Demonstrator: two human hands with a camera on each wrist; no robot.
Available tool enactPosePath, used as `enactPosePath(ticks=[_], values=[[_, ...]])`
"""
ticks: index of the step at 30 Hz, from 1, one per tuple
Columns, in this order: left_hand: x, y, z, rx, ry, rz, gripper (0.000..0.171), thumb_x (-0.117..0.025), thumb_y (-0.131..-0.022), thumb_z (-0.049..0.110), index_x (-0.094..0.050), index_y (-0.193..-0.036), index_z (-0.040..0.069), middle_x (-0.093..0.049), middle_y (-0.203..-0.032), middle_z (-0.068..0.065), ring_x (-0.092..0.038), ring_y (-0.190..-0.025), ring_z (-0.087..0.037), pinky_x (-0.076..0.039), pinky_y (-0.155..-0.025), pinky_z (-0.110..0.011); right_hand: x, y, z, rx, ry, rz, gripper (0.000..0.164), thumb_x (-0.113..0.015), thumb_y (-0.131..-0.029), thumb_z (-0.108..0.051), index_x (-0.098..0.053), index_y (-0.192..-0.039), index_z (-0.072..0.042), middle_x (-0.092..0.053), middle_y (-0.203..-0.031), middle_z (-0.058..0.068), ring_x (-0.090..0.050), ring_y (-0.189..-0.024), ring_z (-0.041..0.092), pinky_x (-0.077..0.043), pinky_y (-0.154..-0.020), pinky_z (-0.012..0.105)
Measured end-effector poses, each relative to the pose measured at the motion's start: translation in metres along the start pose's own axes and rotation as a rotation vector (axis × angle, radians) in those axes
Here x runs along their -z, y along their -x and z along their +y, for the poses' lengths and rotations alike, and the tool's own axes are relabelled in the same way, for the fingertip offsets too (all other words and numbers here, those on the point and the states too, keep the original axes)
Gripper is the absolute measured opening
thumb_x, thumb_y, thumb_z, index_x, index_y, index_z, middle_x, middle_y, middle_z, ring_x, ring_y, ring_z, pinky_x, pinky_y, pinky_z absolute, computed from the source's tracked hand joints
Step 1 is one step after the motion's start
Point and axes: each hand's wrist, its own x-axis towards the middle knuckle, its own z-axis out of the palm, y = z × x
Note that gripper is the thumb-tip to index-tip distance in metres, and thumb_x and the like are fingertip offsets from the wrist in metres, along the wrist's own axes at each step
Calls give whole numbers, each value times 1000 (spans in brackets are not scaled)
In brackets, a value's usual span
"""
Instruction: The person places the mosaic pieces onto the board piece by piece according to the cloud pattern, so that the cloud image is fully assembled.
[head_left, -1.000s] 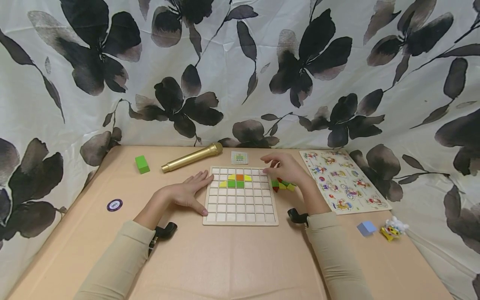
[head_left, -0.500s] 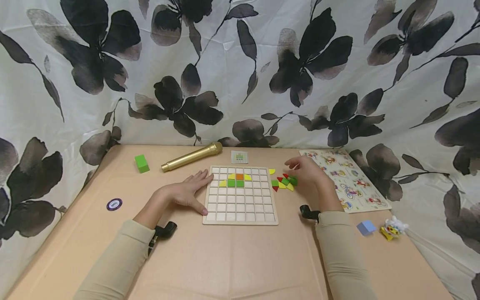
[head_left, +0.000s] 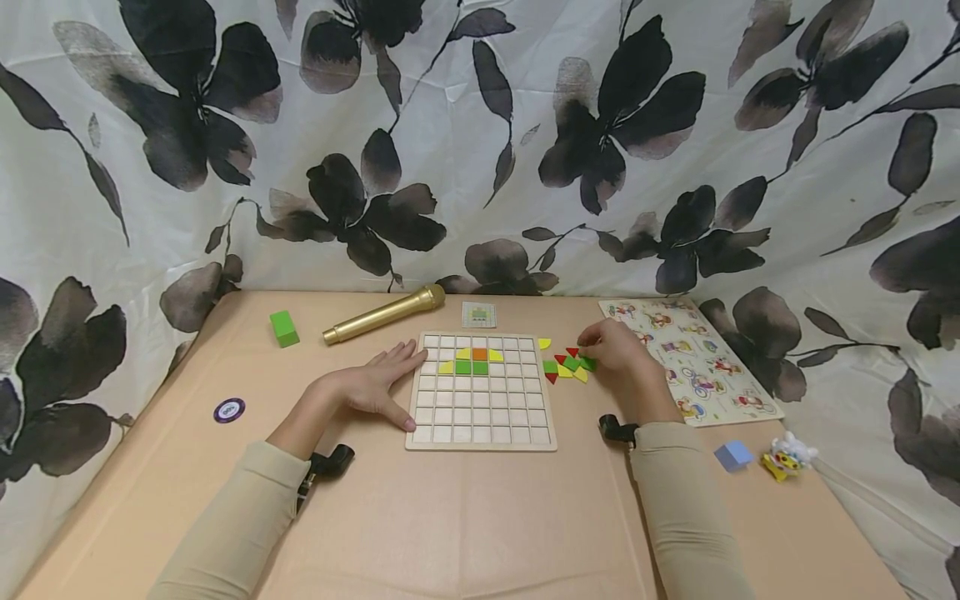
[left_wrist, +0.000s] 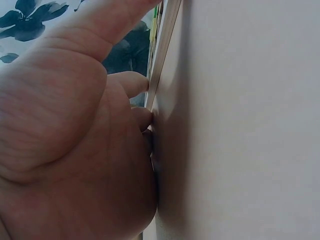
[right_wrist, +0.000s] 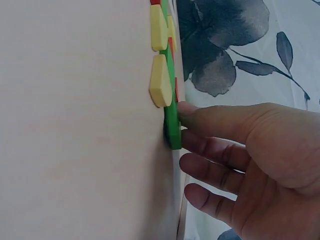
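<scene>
A wooden grid board [head_left: 480, 417] lies mid-table, with yellow, orange and green pieces in its upper rows. Against its left edge rests my left hand [head_left: 381, 382], fingers spread and thumb at the lower side; the left wrist view shows fingertips meeting the board's side. My right hand [head_left: 621, 352] is over the right end of a loose cluster. There, a green piece [right_wrist: 172, 127] stands right at the thumb and fingertips, which are loosely bent and apart. Yellow pieces [right_wrist: 161, 82] and red triangles [head_left: 572, 352] lie beside it. A yellow piece [head_left: 544, 342] lies by the board's upper right corner.
Behind the board lies a small pattern card [head_left: 478, 315], left of it a gold microphone [head_left: 384, 314] and green block [head_left: 284, 328]. A poker chip [head_left: 228, 409] is at left. On the right are a picture board [head_left: 720, 379], blue block [head_left: 732, 456] and small toy figure [head_left: 786, 458].
My right hand has moved right from the board's upper right corner to the loose pieces, and a yellow piece now shows by that corner. The left hand stays put.
</scene>
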Motion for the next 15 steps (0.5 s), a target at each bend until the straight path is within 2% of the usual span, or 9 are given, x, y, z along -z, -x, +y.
enactPosePath(ticks=[6,11,15], values=[[0,1,1,5,3,1,129,-88,-75,58,-10,-169,16,9,-175,-15,10,-162,-39,0,-129,-63,-3,-2,3,3,-32,23,10,-70,-97,-6,-74,-106,-3,-70,-98,12,-60,-87,25,-49,-81,38],[1,2,2,9,12,1,129,-88,-75,58,-11,-169,15,9,-175,-16,10,-162,-39,0,-129,-64,-1,-1,4,31,-53,52,7,-72,-95,-4,-71,-101,-1,-69,-94,11,-61,-86,25,-48,-80,36],[1,2,3,7,9,2,129,-88,-75,58,-11,-169,15,9,-175,-16,10,-162,-40,0,-129,-64,3,2,-1,32,-129,93,12,-71,-97,-5,-71,-107,0,-68,-97,12,-60,-88,26,-48,-79,36]])
